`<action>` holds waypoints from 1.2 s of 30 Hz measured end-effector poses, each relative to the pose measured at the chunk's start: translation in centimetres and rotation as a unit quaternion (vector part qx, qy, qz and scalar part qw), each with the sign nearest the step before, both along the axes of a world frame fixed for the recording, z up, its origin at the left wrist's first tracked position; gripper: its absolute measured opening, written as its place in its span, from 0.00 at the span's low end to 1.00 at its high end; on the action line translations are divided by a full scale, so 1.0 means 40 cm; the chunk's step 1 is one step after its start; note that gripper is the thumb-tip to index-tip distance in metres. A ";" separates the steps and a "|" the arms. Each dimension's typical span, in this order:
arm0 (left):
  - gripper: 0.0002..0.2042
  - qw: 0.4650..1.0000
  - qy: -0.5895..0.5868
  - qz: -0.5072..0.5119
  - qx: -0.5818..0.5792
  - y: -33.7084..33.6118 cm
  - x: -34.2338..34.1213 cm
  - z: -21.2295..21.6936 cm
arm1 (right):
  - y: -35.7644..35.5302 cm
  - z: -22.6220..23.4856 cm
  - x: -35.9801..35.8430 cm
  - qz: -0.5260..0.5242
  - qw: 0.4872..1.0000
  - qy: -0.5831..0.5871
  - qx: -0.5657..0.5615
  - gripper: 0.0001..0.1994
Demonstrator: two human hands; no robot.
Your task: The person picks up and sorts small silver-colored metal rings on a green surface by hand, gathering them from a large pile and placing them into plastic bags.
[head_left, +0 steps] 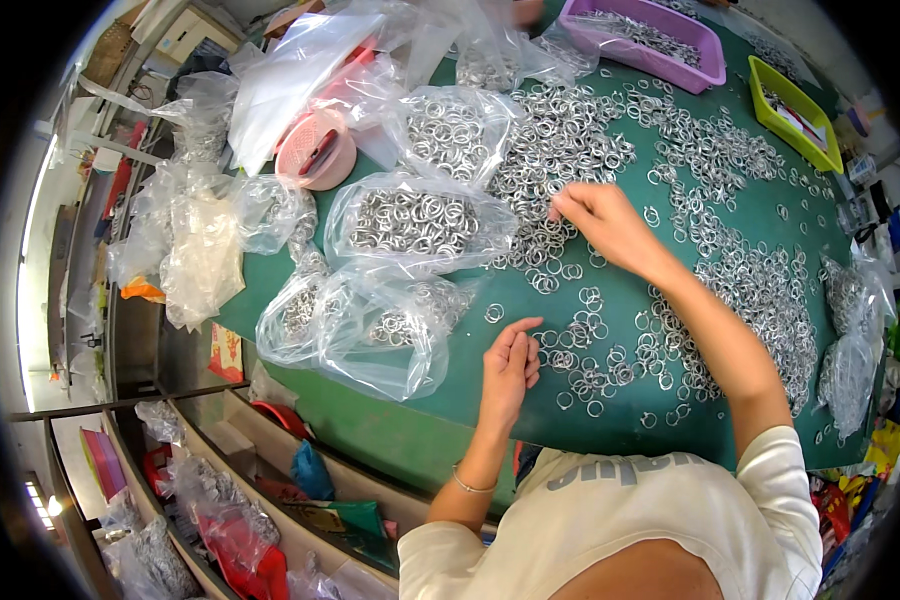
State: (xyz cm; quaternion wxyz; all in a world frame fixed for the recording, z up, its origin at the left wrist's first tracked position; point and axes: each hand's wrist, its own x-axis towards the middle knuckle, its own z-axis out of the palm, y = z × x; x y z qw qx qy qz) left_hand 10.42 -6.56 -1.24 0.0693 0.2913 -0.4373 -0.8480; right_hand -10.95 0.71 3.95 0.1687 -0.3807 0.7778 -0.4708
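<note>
Small silver metal rings lie in loose heaps over the green tabletop. My right hand (602,222) reaches over the right edge of the central heap of rings (560,140), thumb and fingertips pinched together; whatever is between them is too small to make out. Lower down, my left hand (512,365) hovers near the table's front edge with its fingers curled in, and its palm is hidden. A thin scatter of rings (585,365) lies just right of it. Clear plastic bags full of rings (415,222) lie open to the left of the central heap.
A larger heap of rings (760,310) spreads under my right forearm. At the back stand a purple basket (705,50) and a yellow-green basket (785,125). A pink basket (315,150) and empty plastic bags (185,245) are at left, above shelves with bagged goods.
</note>
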 end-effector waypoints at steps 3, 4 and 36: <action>0.11 0.991 0.007 -0.013 -0.135 0.003 -0.004 -0.014 | 0.096 -0.060 0.022 -0.014 0.999 -0.026 0.045 0.09; 0.11 0.976 0.011 -0.015 -0.217 0.005 -0.003 -0.021 | 0.131 -0.088 0.037 -0.043 0.997 -0.032 0.050 0.09; 0.10 0.705 0.051 -0.147 -0.692 0.035 -0.034 -0.057 | 0.497 -0.136 0.283 -0.152 0.930 0.274 0.194 0.07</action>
